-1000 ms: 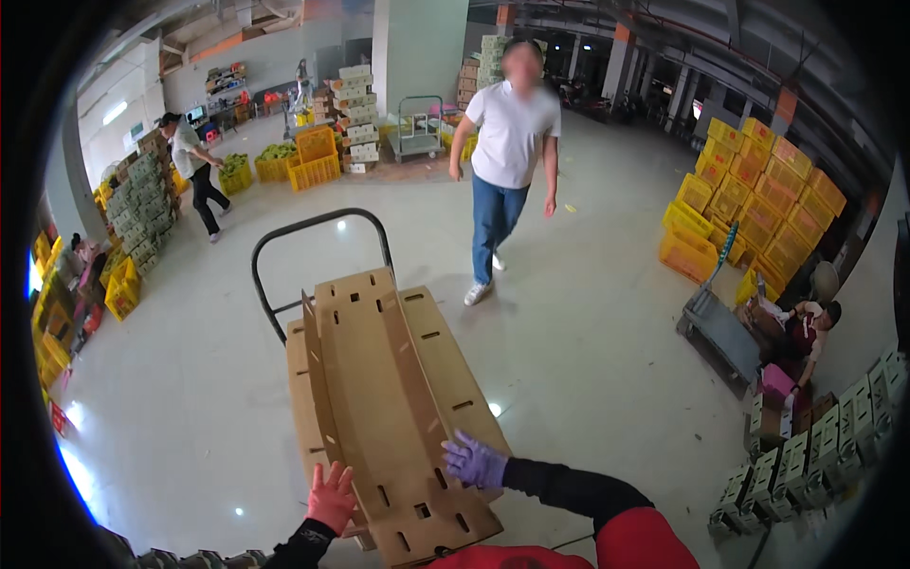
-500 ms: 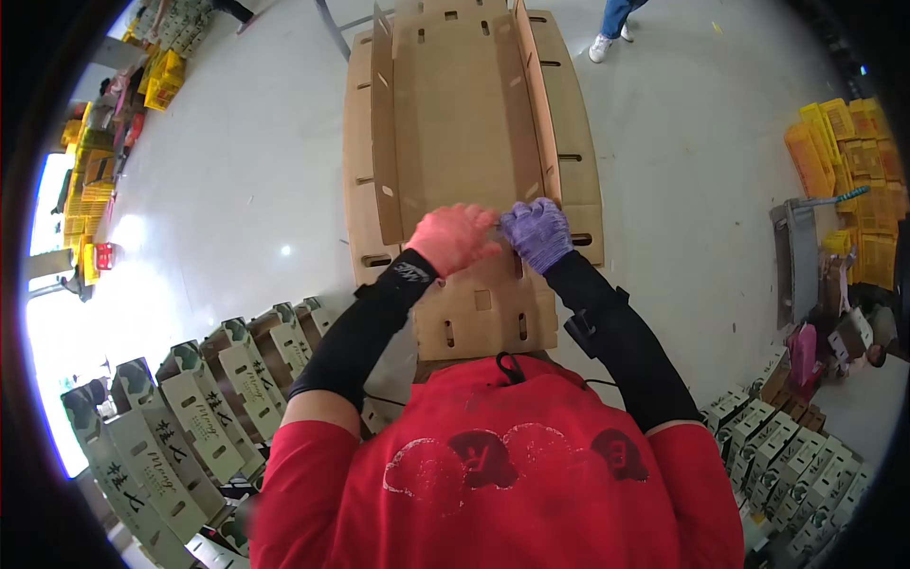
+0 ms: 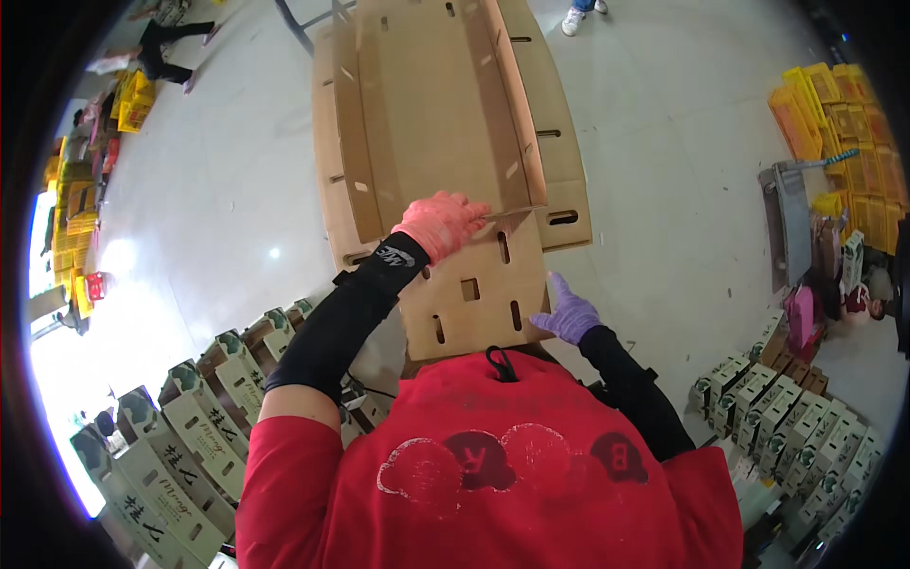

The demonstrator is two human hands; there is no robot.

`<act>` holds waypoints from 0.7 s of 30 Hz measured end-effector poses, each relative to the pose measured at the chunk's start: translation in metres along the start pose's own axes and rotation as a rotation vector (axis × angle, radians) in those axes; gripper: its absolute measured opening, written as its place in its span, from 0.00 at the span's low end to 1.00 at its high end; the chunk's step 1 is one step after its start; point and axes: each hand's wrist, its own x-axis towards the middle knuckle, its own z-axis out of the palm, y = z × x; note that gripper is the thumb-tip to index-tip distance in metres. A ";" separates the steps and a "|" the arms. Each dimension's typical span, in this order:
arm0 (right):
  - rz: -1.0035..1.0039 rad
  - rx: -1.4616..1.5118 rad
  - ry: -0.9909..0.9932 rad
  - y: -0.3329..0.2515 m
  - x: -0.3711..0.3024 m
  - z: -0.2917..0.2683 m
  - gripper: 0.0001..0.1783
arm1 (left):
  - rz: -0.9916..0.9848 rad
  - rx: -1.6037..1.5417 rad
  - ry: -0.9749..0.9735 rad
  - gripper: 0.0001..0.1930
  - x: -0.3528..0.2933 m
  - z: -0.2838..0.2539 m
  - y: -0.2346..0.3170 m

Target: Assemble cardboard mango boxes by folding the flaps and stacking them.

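Brown cardboard is formed into a long open box, set ahead of the left hand and laid on flat sheets, by which, it seems, a firm, even bed is given. The box's near end is touched by the left hand, gloved in pink; its fingers are bent together at the crease, from which a thin edge is seen to run to the right wall. Whether cardboard is pinched or only pressed cannot be told, but the corner is perhaps steadied there. The left wall, ahead and left of that hand, is also raised, presumably supported by its own crease. The flap is laid flat, left of the right hand, so its slots are exposed. The right hand, gloved in purple, is opened beside the flap's edge, digits spread, nothing gripped; contact cannot be made out. Cartons are ranked well left of the left hand; crates are stacked far right of the right hand, probably to save floor space.
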 end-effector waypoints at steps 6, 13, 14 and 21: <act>0.030 1.004 0.048 -0.029 -0.044 -0.054 0.46 | 0.094 -0.185 -0.023 0.20 0.005 0.003 -0.014; -0.499 -0.160 0.958 -0.088 0.009 -0.112 0.25 | 0.366 -0.394 -0.380 0.21 0.044 0.003 -0.057; -0.440 -0.095 0.828 -0.103 0.019 -0.129 0.25 | 0.477 -0.441 -0.494 0.22 0.050 0.010 -0.068; -0.171 0.059 0.480 -0.112 0.088 -0.166 0.26 | -0.123 -1.327 0.202 0.17 -0.018 -0.095 -0.127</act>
